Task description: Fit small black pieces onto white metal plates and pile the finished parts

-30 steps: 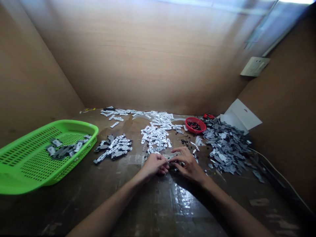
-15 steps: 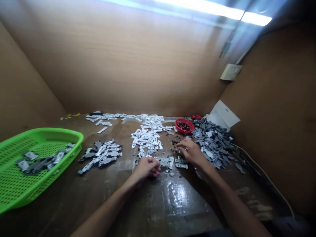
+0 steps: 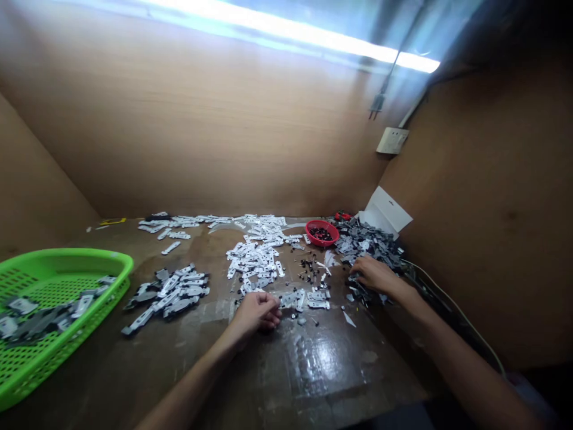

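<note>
My left hand (image 3: 257, 312) rests low over the middle of the table, its fingers curled together in a pinch. What it holds, if anything, is too small or hidden to make out. Just right of it lie a few pale flat car-shaped plastic pieces (image 3: 318, 300). My right hand (image 3: 373, 276) is at the near left edge of a heap of grey flat plastic pieces (image 3: 371, 242). Its fingers are bent down and drawn together, with the fingertips hidden. Between the hands lie loose small black wheels on thin pins (image 3: 308, 270).
A red bowl (image 3: 322, 243) of dark small parts stands behind. White flat pieces (image 3: 255, 257) spread across the back and middle. Assembled-looking pieces (image 3: 172, 291) are stacked at left, beside a green basket (image 3: 120, 260). A cable (image 3: 465, 310) runs along the right wall.
My right hand has moved right, from the loose black wheels to the grey heap. My left hand stays pinched in about the same place. The whole view has shifted slightly.
</note>
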{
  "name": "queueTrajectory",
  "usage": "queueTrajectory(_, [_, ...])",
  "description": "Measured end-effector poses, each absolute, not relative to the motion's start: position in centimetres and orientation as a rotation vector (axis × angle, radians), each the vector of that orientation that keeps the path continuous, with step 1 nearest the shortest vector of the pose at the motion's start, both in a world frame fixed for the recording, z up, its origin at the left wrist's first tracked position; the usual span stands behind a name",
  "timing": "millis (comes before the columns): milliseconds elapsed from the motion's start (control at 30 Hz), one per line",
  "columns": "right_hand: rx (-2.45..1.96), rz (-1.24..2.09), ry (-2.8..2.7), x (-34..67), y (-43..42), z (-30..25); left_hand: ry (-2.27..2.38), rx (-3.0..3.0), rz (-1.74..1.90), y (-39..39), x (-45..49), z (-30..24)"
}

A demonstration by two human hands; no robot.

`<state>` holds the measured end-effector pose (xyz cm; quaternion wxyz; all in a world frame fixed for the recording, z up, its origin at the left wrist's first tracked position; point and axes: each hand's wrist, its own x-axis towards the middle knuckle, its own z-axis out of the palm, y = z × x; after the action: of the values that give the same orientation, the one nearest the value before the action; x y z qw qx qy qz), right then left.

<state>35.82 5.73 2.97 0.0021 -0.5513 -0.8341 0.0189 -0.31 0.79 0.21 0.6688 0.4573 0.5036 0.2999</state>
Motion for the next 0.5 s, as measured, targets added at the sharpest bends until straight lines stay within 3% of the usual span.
queueTrajectory(333, [-1.668,0.162,-2.096,33.6,5.2,2.7,1.122,1.035,0.673,0.8,-0.3,-0.2])
queueTrajectory(433, [-1.557,0.391,-1.82,31.8,5.4,3.2,1.123,1.032,0.675,0.8,-0.3,-0.2])
queueTrajectory(500, [-1.451,0.72,-1.633,30.1,5.6,3.5,1.123,1.029,0.674,0.8,-0.3,-0.1])
